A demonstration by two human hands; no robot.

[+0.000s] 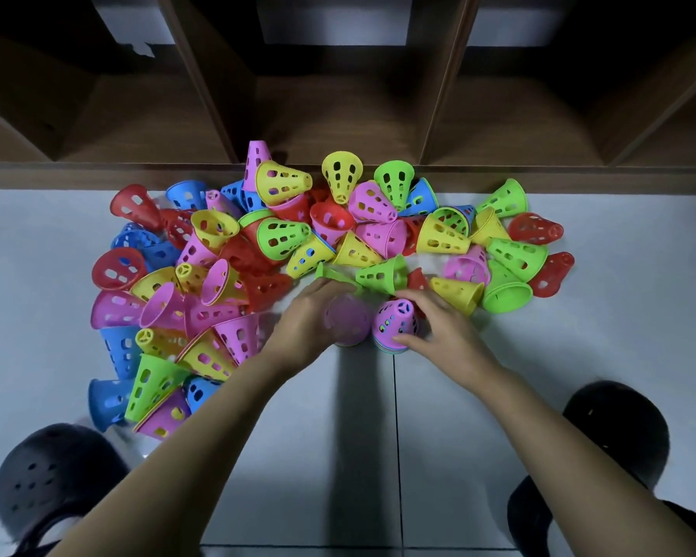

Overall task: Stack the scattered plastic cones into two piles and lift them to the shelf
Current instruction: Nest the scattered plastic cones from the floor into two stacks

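Dozens of perforated plastic cones [282, 235] lie heaped on the tiled floor [579, 355] below the wooden shelf [137, 170]. The right hand [438, 327] curls round a short nested stack [394, 325]. The left hand [314, 311], blurred, seems to cup a pink cone [346, 321]. They look light, thin and slick, so they are probably best gripped low, at the wide rim.

Blur smears the pink cone [346, 321] and the left hand [314, 315] over it; the hold can't be made out. The right hand [438, 327] covers the stack [394, 321] on its three-o'clock side. The right shoe [615, 436] at five o'clock and the left shoe [53, 480] at seven run off the bottom edge.
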